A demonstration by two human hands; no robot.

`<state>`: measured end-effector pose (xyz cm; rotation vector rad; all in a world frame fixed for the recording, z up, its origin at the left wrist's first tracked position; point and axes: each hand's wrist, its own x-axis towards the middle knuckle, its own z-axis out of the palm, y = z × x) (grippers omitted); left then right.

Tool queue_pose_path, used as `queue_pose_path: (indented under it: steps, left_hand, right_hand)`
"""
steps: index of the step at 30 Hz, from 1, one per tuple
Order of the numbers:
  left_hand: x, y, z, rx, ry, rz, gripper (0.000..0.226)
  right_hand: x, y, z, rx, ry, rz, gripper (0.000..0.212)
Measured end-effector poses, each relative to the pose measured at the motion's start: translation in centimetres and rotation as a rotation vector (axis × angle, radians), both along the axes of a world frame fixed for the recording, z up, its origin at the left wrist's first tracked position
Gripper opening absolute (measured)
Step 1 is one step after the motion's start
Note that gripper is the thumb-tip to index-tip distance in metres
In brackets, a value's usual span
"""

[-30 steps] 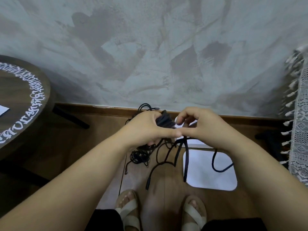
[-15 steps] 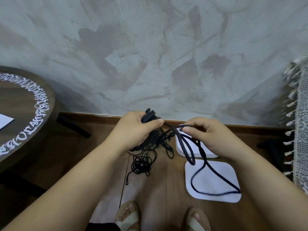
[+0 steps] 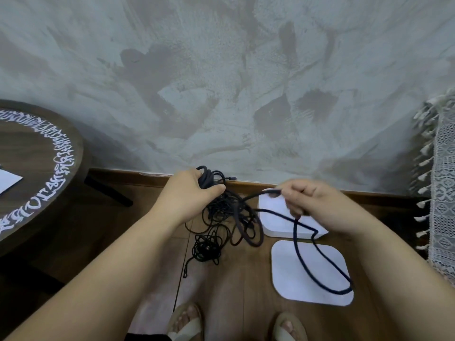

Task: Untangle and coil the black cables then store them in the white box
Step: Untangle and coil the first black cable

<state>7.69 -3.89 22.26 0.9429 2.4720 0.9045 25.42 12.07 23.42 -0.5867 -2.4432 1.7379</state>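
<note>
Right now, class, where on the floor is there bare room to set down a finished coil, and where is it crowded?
Bare floor lies between the cable tangle and the white lid, ahead of the sandals. Crowded: below the left hand and right hand, where strands hang beside the white box; a cable loop crosses the lid.

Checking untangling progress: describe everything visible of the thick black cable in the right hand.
The thick black cable looks matte and braided. The right hand pinches it. One run leads left into the tangle that the left hand grips, and a slack loop droops in front of the white box and flat white panel. Contact with them is unclear.
</note>
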Motion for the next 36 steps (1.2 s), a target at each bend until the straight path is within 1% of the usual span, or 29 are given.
queue_pose_path:
  steps: [2, 5, 7, 9, 12, 14, 17, 18, 19, 21, 24, 26, 28, 30, 32, 34, 36]
  left_hand:
    - [0.1, 0.1, -0.4, 0.010, -0.005, 0.001, 0.035]
    - [0.2, 0.4, -0.4, 0.015, 0.015, 0.010, 0.031]
    - [0.2, 0.4, -0.5, 0.014, 0.025, 0.012, 0.029]
    - [0.1, 0.4, -0.6, 0.000, 0.032, 0.007, 0.025]
    - [0.1, 0.6, -0.9, -0.021, 0.055, 0.009, 0.022]
    - [-0.3, 0.5, -1.0, -0.026, 0.070, 0.029, 0.025]
    - [-1.7, 0.0, -0.9, -0.046, 0.133, 0.104, 0.036]
    - [-2.2, -0.3, -0.8, -0.036, 0.140, 0.132, 0.037]
    - [-2.6, -0.6, -0.6, -0.015, 0.130, 0.152, 0.037]
    - [-2.9, -1.0, -0.3, 0.022, 0.100, 0.164, 0.032]
    - [-2.6, -1.0, 0.0, 0.041, 0.033, 0.156, 0.034]
    - [-2.4, -0.8, -0.2, 0.108, -0.112, 0.145, 0.032]
    - [-1.9, -0.7, -0.1, 0.181, -0.286, 0.118, 0.028]
    - [-1.3, -0.6, 0.1, 0.215, -0.402, 0.065, 0.025]
    - [-0.9, -0.6, 0.5, 0.236, -0.467, 0.017, 0.023]
    - [-0.5, -0.5, 0.8, 0.252, -0.520, -0.019, 0.024]
    - [-0.2, -0.3, 1.1, 0.296, -0.569, -0.025, 0.028]
  right_hand:
    - [-0.3, -1.0, 0.3, 0.049, -0.084, 0.106, 0.027]
    - [-0.9, -1.8, 0.5, 0.159, -0.122, 0.096, 0.025]
    - [-0.9, -1.7, 0.3, 0.178, -0.137, 0.073, 0.021]
    - [-0.7, -1.6, 0.2, 0.143, -0.135, 0.101, 0.019]
    - [-0.3, -1.4, 0.2, 0.062, -0.065, 0.177, 0.023]
    - [-0.1, -1.3, 0.5, 0.013, -0.028, 0.214, 0.022]
    - [0.4, -0.7, 0.8, -0.019, 0.004, 0.176, 0.016]
    - [0.6, -0.3, 0.7, -0.001, -0.002, 0.164, 0.018]
    - [0.7, 0.1, 0.6, 0.035, -0.026, 0.172, 0.019]
    - [0.9, 0.5, 0.3, 0.133, -0.136, 0.221, 0.019]
    - [0.8, 0.3, -1.3, 0.347, -0.399, 0.333, 0.018]
    - [0.7, 0.2, -2.8, 0.441, -0.556, 0.403, 0.011]
    - [0.5, 0.2, -3.7, 0.475, -0.637, 0.397, 0.012]
    - [0.2, 0.4, -3.9, 0.551, -0.586, 0.291, 0.013]
    - [-0.4, 0.1, -3.6, 0.561, -0.417, 0.114, 0.022]
    - [-1.2, -0.7, -3.4, 0.435, -0.227, 0.013, 0.037]
    - [-1.8, -1.8, -3.4, 0.282, -0.120, 0.059, 0.052]
